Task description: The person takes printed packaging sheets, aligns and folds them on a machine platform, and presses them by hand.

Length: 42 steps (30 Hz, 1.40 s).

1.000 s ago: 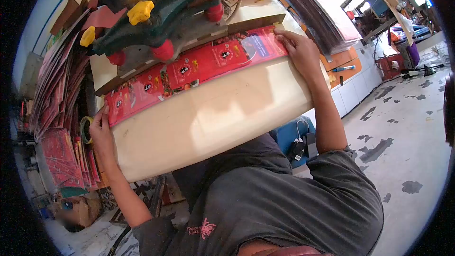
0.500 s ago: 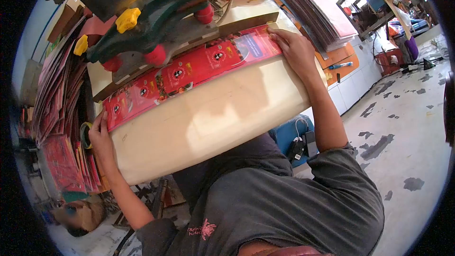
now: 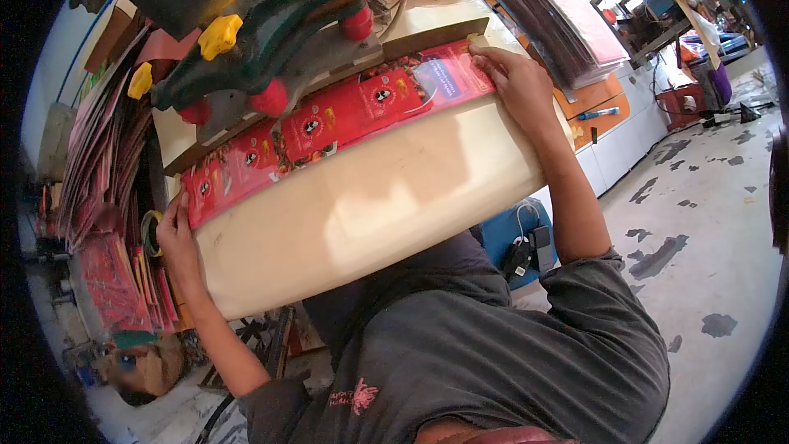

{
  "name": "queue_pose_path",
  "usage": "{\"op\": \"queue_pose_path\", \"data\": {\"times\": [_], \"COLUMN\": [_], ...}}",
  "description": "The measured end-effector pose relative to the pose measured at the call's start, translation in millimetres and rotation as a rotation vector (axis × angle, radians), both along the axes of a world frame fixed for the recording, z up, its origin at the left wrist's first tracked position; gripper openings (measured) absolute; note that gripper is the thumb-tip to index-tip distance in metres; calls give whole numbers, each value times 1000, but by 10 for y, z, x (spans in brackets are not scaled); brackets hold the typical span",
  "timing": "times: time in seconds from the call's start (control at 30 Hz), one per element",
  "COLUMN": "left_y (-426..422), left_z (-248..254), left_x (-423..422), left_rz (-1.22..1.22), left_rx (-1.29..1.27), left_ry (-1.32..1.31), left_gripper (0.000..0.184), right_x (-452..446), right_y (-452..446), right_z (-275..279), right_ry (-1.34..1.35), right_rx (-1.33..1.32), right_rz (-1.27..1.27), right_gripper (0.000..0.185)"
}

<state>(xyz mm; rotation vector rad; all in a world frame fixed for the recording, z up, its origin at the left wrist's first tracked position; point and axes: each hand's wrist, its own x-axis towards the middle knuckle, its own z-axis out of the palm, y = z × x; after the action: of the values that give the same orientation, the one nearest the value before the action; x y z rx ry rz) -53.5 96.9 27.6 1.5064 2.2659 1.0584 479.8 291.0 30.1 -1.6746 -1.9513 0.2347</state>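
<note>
A long red printed strip (image 3: 349, 119), with repeated round logos and food pictures, lies across the pale worktop (image 3: 345, 214) against a raised guide bar (image 3: 431, 41). At its left end my left hand (image 3: 177, 238) holds the edge, fingers pressed together. My right hand (image 3: 519, 86) grips the strip's right end, thumb below and fingers bent over the corner. Just above the strip sits a dark green machine arm (image 3: 271, 37) with red rubber-like feet and a yellow knob (image 3: 220, 37).
Stacks of red printed sheets (image 3: 103, 140) stand at left, beside a tape roll (image 3: 151, 233). Another tall stack (image 3: 567, 25) lies at the right back, near a blue marker (image 3: 598, 113). A blue stool (image 3: 518, 226) with chargers is under the worktop's right side.
The view has shifted very slightly. Both hands stay at the two ends of the strip, and the strip itself shows no clear movement against the guide bar.
</note>
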Motion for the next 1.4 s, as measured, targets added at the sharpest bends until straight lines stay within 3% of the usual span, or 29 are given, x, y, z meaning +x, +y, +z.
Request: {"op": "queue_pose_path", "data": {"times": [0.37,0.43,0.6,0.7,0.8,1.3,1.4], "left_y": [-33,-53,-216,-334,-382,-328,-320], "left_z": [200,107,335,264,50,85,100], "left_x": [252,141,319,305,238,379,402], "left_rz": [79,102,130,70,95,142,168], "left_rx": [4,33,-62,33,101,92,67], "left_ry": [118,108,30,26,-13,71,-14], "left_gripper": [41,40,35,32,31,33,35], "right_x": [-39,-95,80,173,125,27,17], "right_y": [-12,-76,-109,-181,-252,-320,-327], "right_z": [26,86,48,48,2,-16,-19], "right_ry": [8,110,260,276,314,220,275], "right_rx": [17,-57,-106,-132,-125,-9,25], "right_rz": [37,15,201,247,191,127,145], "right_gripper": [28,30,34,33,33,29,28]}}
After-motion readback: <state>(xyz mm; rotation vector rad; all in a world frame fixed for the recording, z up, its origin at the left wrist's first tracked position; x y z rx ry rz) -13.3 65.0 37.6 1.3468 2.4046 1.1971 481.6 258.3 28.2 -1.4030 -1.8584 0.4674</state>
